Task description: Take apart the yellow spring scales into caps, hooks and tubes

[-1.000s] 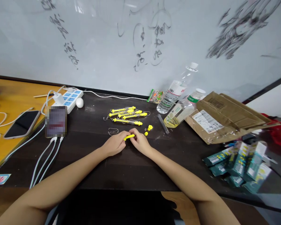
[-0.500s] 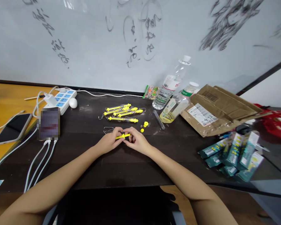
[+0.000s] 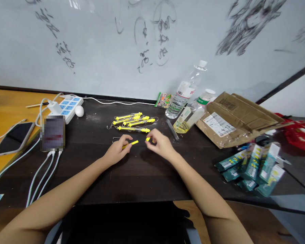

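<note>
a whiteboard with black writing backs a dark table. reading the clock from the hands, a brown box lies between two and three, its inside hidden; green cartons, contents unseen, lie between three and four. near half past one, a tall bottle holds clear liquid, a shorter bottle yellow liquid low down. the left hand and right hand, together on a yellow rod half a second ago, are now apart. the left pinches the rod, just below yellow tubes at twelve; the right, at three from it, pinches a small yellow part. rod and part seem separate pieces, one per hand, not yet joined.
</note>
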The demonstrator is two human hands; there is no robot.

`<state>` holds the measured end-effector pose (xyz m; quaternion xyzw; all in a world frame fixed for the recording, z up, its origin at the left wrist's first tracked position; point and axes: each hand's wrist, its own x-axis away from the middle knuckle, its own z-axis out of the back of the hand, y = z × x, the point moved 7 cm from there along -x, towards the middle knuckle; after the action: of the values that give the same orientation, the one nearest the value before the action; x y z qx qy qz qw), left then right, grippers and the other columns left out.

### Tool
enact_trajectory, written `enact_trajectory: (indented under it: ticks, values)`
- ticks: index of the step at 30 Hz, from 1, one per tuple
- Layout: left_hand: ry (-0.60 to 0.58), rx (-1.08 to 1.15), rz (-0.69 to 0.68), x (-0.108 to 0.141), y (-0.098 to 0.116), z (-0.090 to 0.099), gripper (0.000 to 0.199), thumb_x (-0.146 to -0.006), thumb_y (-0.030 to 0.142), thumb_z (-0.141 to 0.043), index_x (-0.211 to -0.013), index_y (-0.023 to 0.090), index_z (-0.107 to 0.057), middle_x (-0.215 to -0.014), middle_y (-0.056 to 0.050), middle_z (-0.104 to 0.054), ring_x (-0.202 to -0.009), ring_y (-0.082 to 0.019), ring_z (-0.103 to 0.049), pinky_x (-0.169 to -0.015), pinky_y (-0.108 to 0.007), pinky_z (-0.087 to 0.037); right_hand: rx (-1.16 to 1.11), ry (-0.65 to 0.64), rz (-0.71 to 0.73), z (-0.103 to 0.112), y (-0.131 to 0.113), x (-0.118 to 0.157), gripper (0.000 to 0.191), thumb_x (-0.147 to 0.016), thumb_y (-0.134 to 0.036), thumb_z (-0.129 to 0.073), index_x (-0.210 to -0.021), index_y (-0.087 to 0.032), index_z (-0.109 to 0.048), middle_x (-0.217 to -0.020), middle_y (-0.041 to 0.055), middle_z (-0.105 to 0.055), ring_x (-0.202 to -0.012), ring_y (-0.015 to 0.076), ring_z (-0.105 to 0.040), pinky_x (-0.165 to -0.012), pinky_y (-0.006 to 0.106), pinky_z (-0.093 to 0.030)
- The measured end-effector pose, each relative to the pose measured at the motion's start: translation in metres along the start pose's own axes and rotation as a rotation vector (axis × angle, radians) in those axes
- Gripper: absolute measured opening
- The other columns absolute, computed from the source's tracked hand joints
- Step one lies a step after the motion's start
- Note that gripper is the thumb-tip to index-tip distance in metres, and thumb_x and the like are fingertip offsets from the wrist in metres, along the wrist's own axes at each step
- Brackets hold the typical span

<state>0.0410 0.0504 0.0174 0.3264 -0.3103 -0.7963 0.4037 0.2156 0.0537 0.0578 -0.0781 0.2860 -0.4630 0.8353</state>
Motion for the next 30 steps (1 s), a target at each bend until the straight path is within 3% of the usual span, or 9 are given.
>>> enact_trajectory:
  ticks: [3,6,11,15,18,21,23,26,30]
  values:
    - [0.134,0.180,0.057,-0.001,-0.009,0.009,0.024,-0.091,0.031,-0.038,-0.110,0.019,-0.046,-0.064,0.005,-0.053,-0.054,-0.009,-0.049,-0.060,-0.022,-0.041,0.154,0.106,-0.276,0.029,0.042,-0.001,0.014,-0.083,-0.033,-0.051,-0.088,-0.020,-0.050,-0.071,0.0003,-0.055,-0.059,0.0134,-0.048,-0.055,0.024,-0.031]
    - [0.190,0.432,0.127,-0.004,-0.019,0.008,0.025,-0.091,0.037,-0.039,-0.106,0.018,-0.047,-0.064,0.005,-0.051,-0.045,-0.006,-0.042,-0.048,-0.019,-0.037,0.353,0.041,-0.486,0.040,0.075,0.004,0.012,-0.081,-0.031,-0.052,-0.082,-0.020,-0.049,-0.071,0.0019,-0.056,-0.062,0.0161,-0.051,-0.052,0.025,-0.025]
    - [0.200,0.674,0.149,-0.007,-0.022,0.004,0.030,-0.087,0.042,-0.048,-0.103,0.017,-0.041,-0.072,0.000,-0.063,-0.052,-0.009,-0.056,-0.048,-0.021,-0.043,0.420,-0.237,-0.506,0.016,0.088,0.011,0.012,-0.080,-0.030,-0.055,-0.079,-0.020,-0.048,-0.076,0.0047,-0.060,-0.065,0.0171,-0.055,-0.051,0.026,-0.024]
    - [0.214,0.705,0.137,-0.006,-0.019,0.006,0.030,-0.088,0.041,-0.049,-0.104,0.017,-0.040,-0.078,-0.004,-0.066,-0.057,-0.012,-0.060,-0.051,-0.023,-0.047,0.386,-0.280,-0.477,0.006,0.082,0.011,0.020,-0.082,-0.038,-0.056,-0.079,-0.020,-0.048,-0.078,0.0042,-0.061,-0.066,0.0168,-0.056,-0.051,0.025,-0.024]
    - [0.239,0.598,0.063,-0.003,-0.011,0.012,0.027,-0.091,0.038,-0.047,-0.107,0.017,-0.042,-0.078,-0.003,-0.065,-0.057,-0.012,-0.059,-0.053,-0.024,-0.047,0.351,-0.121,-0.480,0.019,0.072,0.007,0.021,-0.085,-0.039,-0.051,-0.078,-0.020,-0.049,-0.073,0.0022,-0.058,-0.062,0.0153,-0.053,-0.052,0.025,-0.025]
    - [0.207,0.247,-0.134,0.000,0.009,0.014,0.023,-0.091,0.033,-0.049,-0.106,0.017,-0.054,-0.085,-0.005,-0.064,-0.068,-0.012,-0.058,-0.064,-0.026,-0.048,0.103,0.027,-0.332,0.026,0.044,0.003,0.025,-0.092,-0.041,-0.040,-0.081,-0.020,-0.049,-0.067,-0.0004,-0.055,-0.060,0.0135,-0.050,-0.055,0.024,-0.030]
    - [0.115,-0.037,-0.315,0.004,0.025,0.007,0.021,-0.091,0.031,-0.050,-0.103,0.018,-0.061,-0.091,-0.006,-0.063,-0.078,-0.013,-0.058,-0.072,-0.027,-0.047,-0.116,-0.018,-0.152,0.016,0.014,0.002,0.024,-0.093,-0.039,-0.037,-0.087,-0.019,-0.050,-0.068,-0.0009,-0.055,-0.061,0.0127,-0.050,-0.058,0.023,-0.033]
    - [0.015,-0.331,-0.525,0.011,0.038,-0.007,0.021,-0.093,0.029,-0.048,-0.101,0.020,-0.065,-0.088,-0.005,-0.062,-0.078,-0.014,-0.056,-0.071,-0.026,-0.045,-0.164,-0.209,0.048,-0.008,-0.023,0.009,0.019,-0.091,-0.038,-0.045,-0.089,-0.019,-0.052,-0.068,-0.0015,-0.054,-0.061,0.0122,-0.049,-0.060,0.023,-0.033]
    - [0.068,-0.463,-0.591,0.014,0.042,-0.010,0.020,-0.093,0.027,-0.047,-0.101,0.020,-0.064,-0.086,-0.004,-0.062,-0.074,-0.013,-0.055,-0.066,-0.023,-0.044,-0.182,-0.334,0.105,-0.027,-0.037,0.015,0.025,-0.094,-0.037,-0.040,-0.079,-0.018,-0.048,-0.069,-0.0014,-0.051,-0.062,0.0112,-0.046,-0.060,0.023,-0.031]
